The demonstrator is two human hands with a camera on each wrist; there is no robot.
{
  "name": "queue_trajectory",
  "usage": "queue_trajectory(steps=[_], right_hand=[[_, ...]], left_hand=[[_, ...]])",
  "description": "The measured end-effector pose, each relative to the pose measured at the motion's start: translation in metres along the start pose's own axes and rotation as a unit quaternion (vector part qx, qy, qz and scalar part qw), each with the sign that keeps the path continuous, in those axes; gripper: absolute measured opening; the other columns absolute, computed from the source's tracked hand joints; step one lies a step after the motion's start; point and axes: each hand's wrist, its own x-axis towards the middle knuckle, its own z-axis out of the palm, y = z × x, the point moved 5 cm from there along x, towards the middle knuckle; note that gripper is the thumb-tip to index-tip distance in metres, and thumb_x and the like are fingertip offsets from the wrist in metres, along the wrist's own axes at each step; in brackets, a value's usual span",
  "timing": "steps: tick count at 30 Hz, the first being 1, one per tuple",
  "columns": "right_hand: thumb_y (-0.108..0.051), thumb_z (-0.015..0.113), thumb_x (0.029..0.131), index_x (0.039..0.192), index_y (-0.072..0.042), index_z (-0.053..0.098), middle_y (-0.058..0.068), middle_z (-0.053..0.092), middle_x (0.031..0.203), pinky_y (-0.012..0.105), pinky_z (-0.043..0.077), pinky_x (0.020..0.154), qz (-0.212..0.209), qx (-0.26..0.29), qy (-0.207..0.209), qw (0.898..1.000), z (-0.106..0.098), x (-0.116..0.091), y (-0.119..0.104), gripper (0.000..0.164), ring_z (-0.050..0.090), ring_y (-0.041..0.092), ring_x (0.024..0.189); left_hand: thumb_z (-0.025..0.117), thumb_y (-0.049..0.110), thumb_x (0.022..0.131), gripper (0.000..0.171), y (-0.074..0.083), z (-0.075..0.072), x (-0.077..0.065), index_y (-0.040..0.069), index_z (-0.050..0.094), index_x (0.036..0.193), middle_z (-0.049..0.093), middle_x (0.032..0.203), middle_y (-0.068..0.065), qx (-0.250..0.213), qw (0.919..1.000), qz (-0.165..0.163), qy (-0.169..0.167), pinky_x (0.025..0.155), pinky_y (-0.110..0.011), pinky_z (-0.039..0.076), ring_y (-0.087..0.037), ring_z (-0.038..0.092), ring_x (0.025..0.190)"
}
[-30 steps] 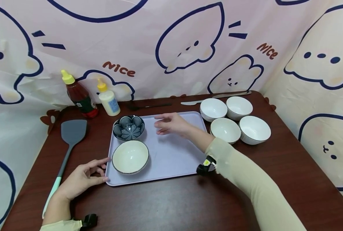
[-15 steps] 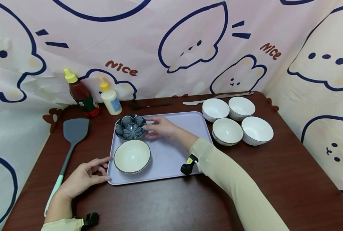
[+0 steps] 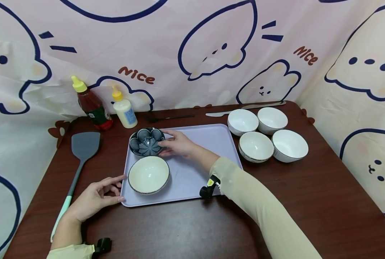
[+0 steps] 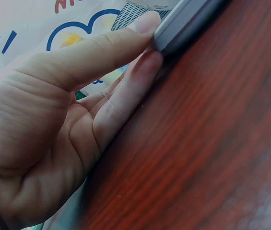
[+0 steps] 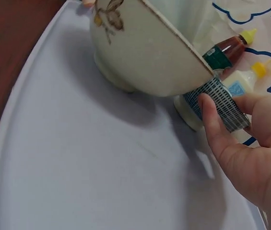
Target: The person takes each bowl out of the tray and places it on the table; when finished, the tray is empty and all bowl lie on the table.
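A lavender tray (image 3: 205, 135) lies on the dark brown table. My left hand (image 3: 96, 198) pinches its left edge; the left wrist view shows thumb (image 4: 145, 21) and finger at the tray rim (image 4: 173, 31). On the tray's far left sits a dark blue bowl (image 3: 140, 138) with a petal pattern. My right hand (image 3: 179, 145) grips this bowl's right side, thumb and fingers at its rim, and the right wrist view shows its checked outer wall (image 5: 221, 103). In front of it stands a larger cream bowl (image 3: 148, 174) with a dark rim and a flower print outside.
Several white bowls (image 3: 255, 145) stand right of the tray. Behind lie a knife (image 3: 218, 114) and a dark fork-like utensil (image 3: 173, 117). A red sauce bottle (image 3: 93, 108) and a yellow-capped white bottle (image 3: 124, 111) stand back left, a grey spatula (image 3: 85, 144) at left.
My right hand has moved left across the tray to the dark blue bowl and taken hold of its right side. The left hand has stayed at the tray's edge.
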Motion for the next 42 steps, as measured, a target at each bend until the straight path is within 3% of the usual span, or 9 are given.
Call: queue_trajectory(steps=[12, 20, 25, 32, 42], right_hand=[[0.007, 0.058, 0.095, 0.151, -0.017, 0.041, 0.026, 0.063, 0.111, 0.033, 0.060, 0.067, -0.029, 0.060, 0.056, 0.996, -0.021, -0.020, -0.010, 0.064, 0.071, 0.024, 0.068], [0.005, 0.059, 0.094, 0.152, -0.016, 0.039, 0.034, 0.061, 0.122, 0.032, 0.060, 0.071, -0.046, 0.051, 0.084, 0.994, -0.036, -0.052, -0.021, 0.065, 0.072, 0.021, 0.068], [0.003, 0.060, 0.094, 0.151, -0.018, 0.042, 0.030, 0.063, 0.119, 0.031, 0.060, 0.071, -0.053, 0.049, 0.095, 0.993, -0.045, -0.076, -0.028, 0.064, 0.071, 0.020, 0.070], [-0.001, 0.059, 0.095, 0.153, -0.021, 0.039, 0.021, 0.064, 0.110, 0.032, 0.059, 0.074, -0.047, 0.017, 0.071, 0.996, -0.050, -0.115, -0.040, 0.065, 0.071, 0.020, 0.075], [-0.002, 0.058, 0.096, 0.153, -0.020, 0.038, 0.019, 0.061, 0.122, 0.033, 0.059, 0.075, -0.017, -0.011, 0.016, 1.000, -0.063, -0.163, -0.039, 0.063, 0.070, 0.022, 0.078]], left_hand=[[0.082, 0.021, 0.083, 0.064, -0.002, 0.001, 0.001, 0.009, 0.056, 0.140, 0.061, 0.106, -0.009, 0.001, 0.9999, -0.011, 0.001, 0.072, -0.020, 0.052, -0.010, 0.064, 0.087], [0.082, 0.021, 0.083, 0.064, -0.002, 0.001, 0.000, 0.010, 0.056, 0.140, 0.061, 0.107, -0.009, -0.004, 0.9999, -0.015, 0.001, 0.072, -0.020, 0.053, -0.010, 0.064, 0.087], [0.082, 0.020, 0.083, 0.064, -0.003, 0.001, 0.000, 0.009, 0.056, 0.140, 0.061, 0.107, -0.009, -0.002, 0.9999, -0.011, 0.001, 0.071, -0.021, 0.053, -0.010, 0.064, 0.087], [0.082, 0.020, 0.083, 0.064, -0.003, 0.000, 0.000, 0.010, 0.056, 0.140, 0.061, 0.106, -0.009, -0.005, 1.0000, -0.007, 0.003, 0.071, -0.021, 0.053, -0.010, 0.064, 0.087], [0.082, 0.017, 0.083, 0.063, 0.002, 0.001, -0.001, 0.006, 0.056, 0.139, 0.061, 0.105, -0.010, -0.009, 1.0000, 0.001, 0.004, 0.069, -0.021, 0.053, -0.010, 0.063, 0.086]])
